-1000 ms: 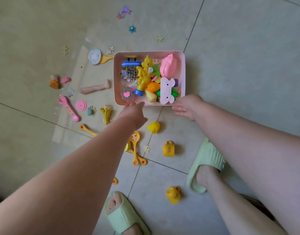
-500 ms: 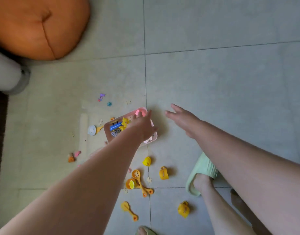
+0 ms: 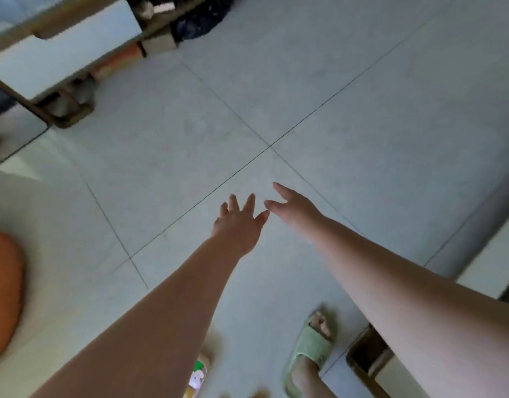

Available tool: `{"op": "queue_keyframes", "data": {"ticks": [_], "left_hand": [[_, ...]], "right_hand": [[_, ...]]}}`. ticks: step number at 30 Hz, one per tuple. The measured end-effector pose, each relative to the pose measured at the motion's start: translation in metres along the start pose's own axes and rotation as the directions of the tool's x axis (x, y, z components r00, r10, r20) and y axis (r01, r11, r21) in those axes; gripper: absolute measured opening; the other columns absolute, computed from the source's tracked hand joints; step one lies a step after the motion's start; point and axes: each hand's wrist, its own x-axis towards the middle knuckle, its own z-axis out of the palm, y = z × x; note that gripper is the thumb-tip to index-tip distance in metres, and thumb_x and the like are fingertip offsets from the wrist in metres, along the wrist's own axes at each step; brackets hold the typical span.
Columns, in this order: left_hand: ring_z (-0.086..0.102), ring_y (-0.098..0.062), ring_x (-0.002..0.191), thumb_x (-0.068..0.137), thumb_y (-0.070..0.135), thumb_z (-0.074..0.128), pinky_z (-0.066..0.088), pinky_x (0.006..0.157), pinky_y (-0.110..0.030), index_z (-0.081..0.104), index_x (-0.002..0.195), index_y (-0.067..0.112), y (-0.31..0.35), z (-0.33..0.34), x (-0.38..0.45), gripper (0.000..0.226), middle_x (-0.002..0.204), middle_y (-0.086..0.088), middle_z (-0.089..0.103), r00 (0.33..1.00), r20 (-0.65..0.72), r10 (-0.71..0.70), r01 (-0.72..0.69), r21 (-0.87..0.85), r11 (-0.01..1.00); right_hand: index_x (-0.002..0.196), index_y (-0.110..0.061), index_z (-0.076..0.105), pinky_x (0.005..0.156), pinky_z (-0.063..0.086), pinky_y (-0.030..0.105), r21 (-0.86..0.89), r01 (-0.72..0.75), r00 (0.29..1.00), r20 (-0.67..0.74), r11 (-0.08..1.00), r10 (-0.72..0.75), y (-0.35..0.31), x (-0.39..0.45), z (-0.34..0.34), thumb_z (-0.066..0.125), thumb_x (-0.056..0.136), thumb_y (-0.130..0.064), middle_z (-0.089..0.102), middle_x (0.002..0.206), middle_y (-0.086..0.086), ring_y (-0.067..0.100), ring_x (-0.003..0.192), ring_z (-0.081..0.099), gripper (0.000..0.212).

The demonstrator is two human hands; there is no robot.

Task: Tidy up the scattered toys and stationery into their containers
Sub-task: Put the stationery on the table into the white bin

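Both hands empty: left hand [image 3: 238, 222] fingers spread wide, right hand [image 3: 293, 206] fingers straight and relaxed, both held out over bare floor [image 3: 333, 96] mid-frame. Toy container barely visible: a sliver with a white bunny piece [image 3: 196, 379] at the bottom edge, under the left forearm. Judged light, rigid plastic; grip by the rim. Long axis and pointing cannot be told. Green slipper [image 3: 310, 349] lower right.
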Motion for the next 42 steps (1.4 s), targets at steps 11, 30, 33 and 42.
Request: {"op": "queue_keyframes", "data": {"ticks": [11, 30, 33, 42], "left_hand": [[-0.002, -0.029, 0.149, 0.101, 0.051, 0.023, 0.022, 0.115, -0.047, -0.002, 0.153, 0.031, 0.298, -0.065, 0.061, 0.062, 0.161, -0.009, -0.008, 0.918, 0.075, 0.389, -0.395, 0.250, 0.884], [0.010, -0.035, 0.148, 0.100, 0.048, 0.035, 0.028, 0.113, -0.046, 0.004, 0.154, 0.029, 0.638, 0.027, 0.015, 0.065, 0.161, -0.015, -0.001, 0.449, 0.523, 0.724, -0.888, 0.351, 0.297], [0.009, -0.034, 0.148, 0.100, 0.047, 0.035, 0.031, 0.111, -0.046, 0.002, 0.154, 0.030, 0.664, 0.022, 0.019, 0.065, 0.161, -0.014, -0.001, 0.386, 0.581, 0.717, -0.908, 0.378, 0.183], [0.018, -0.036, 0.144, 0.099, 0.042, 0.042, 0.027, 0.112, -0.045, 0.006, 0.154, 0.021, 0.751, 0.086, -0.035, 0.070, 0.159, -0.016, 0.010, 0.167, 0.720, 0.674, -0.920, 0.360, -0.157]], "right_hand": [[0.147, -0.032, 0.036, 0.093, 0.042, 0.023, 0.385, -0.069, 0.868, -0.432, 0.920, 0.245, 0.098, -0.026, -0.257, 0.050, 0.095, -0.027, 0.043, 0.149, -0.008, 0.018, 0.116, 0.058, 0.054], [0.138, -0.024, 0.049, 0.105, 0.041, 0.033, 0.829, -0.023, 0.289, -0.530, 0.559, 0.797, 0.287, -0.141, -0.416, 0.051, 0.093, -0.014, 0.058, 0.132, 0.004, 0.021, 0.121, 0.054, 0.046], [0.135, -0.024, 0.052, 0.103, 0.043, 0.038, 0.865, -0.014, 0.215, -0.488, 0.502, 0.846, 0.296, -0.147, -0.425, 0.050, 0.093, -0.013, 0.060, 0.127, 0.003, 0.022, 0.116, 0.055, 0.044], [0.128, -0.026, 0.058, 0.085, 0.042, 0.023, 0.933, 0.077, -0.058, -0.349, 0.353, 0.935, 0.366, -0.200, -0.429, 0.050, 0.089, -0.011, 0.064, 0.121, 0.001, 0.021, 0.107, 0.059, 0.042]]}}
